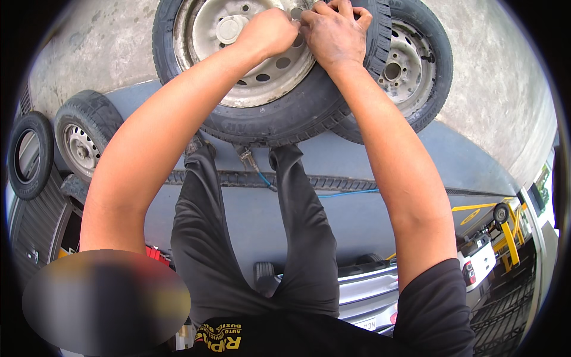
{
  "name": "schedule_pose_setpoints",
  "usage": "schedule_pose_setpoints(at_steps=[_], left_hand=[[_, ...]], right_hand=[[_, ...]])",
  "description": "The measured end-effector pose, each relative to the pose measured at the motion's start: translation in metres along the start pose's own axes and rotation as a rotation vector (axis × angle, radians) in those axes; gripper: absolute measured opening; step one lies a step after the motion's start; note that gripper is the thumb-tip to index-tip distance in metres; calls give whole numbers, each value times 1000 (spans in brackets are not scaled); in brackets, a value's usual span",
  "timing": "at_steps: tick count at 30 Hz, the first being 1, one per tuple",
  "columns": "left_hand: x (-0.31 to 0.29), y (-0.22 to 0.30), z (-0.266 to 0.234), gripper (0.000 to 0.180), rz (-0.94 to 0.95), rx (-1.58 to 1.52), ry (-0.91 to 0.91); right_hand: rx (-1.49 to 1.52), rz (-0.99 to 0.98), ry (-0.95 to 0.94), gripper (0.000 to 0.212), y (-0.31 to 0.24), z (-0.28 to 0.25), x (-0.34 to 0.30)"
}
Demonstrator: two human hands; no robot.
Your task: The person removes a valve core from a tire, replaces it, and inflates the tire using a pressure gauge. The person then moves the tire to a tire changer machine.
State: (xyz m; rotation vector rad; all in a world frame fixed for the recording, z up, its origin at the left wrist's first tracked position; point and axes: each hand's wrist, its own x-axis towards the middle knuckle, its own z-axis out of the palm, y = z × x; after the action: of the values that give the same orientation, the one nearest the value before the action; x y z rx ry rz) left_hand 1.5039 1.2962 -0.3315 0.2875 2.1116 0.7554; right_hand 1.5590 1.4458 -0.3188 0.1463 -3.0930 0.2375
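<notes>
A wheel with a black tyre (267, 122) and a worn, dirty cream steel rim (238, 98) lies face up in front of me. My left hand (273, 33) is closed over the right part of the rim, beside the round hub cap (231, 28). Right against it, my right hand (338, 38) bends its fingers at the rim's edge and the tyre's inner sidewall. The fingertips of both hands meet there. Whatever they pinch is hidden or too small to make out.
Another steel wheel (413, 71) lies partly under the tyre on the right. Further left are a wheel (89, 128) and a bare tyre (30, 157). An air-hose fitting (247, 157) with a blue hose (345, 194) lies between my feet. Parked cars and a yellow lift (508, 238) are lower down.
</notes>
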Motion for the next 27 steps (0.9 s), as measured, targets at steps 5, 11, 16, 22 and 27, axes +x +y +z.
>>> schedule_pose_setpoints(at_steps=[5, 11, 16, 22, 27], left_hand=[[-9, -15, -9, 38, 438, 586, 233], [0, -2, -2, 34, -280, -462, -67], [-5, 2, -4, 33, 254, 522, 155], [-5, -6, -10, 41, 69, 194, 105], [3, -3, -4, 33, -195, -317, -79]], right_hand=[[-2, 11, -19, 13, 0, -1, 1], [6, 16, -25, 12, 0, 1, 0], [8, 19, 0, 12, 0, 1, 0], [14, 23, -25, 13, -1, 0, 0], [24, 15, -30, 13, 1, 2, -1]])
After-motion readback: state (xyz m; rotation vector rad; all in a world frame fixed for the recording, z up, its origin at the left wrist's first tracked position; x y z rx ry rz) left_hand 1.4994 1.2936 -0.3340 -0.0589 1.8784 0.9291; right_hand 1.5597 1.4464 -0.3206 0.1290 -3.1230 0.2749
